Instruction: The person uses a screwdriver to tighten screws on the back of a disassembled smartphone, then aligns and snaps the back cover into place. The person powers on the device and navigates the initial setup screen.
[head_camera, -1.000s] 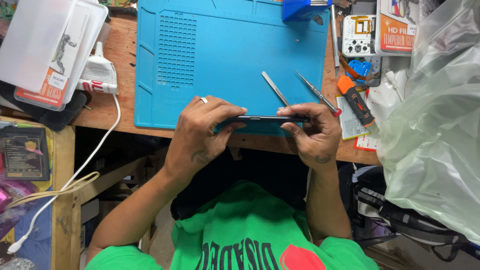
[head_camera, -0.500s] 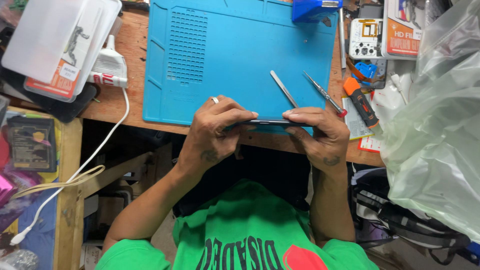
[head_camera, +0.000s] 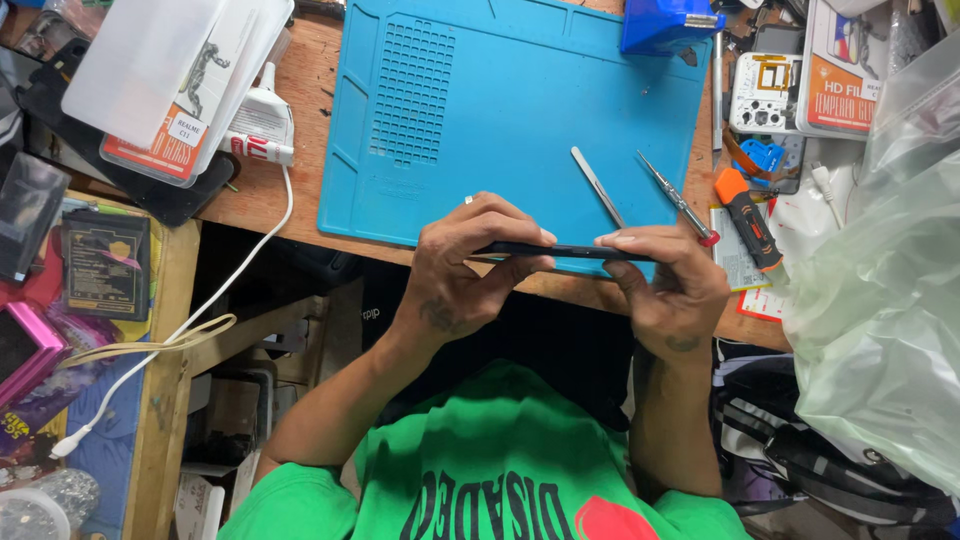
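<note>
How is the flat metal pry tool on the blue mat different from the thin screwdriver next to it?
The pry tool is a flat, all-silver strip; the screwdriver is a thin round shaft with a red end. The pry tool lies wholly on the blue mat; the screwdriver's red end overhangs its edge. Both lie untouched, slanting alike.

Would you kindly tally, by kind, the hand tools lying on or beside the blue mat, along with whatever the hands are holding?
Metal spudger, on the blue mat: 1
Slim screwdriver with red tip: 1
Orange-handled tool: 1
Thin dark device, held edge-on between the left hand and right hand: 1
Total: 4
</note>
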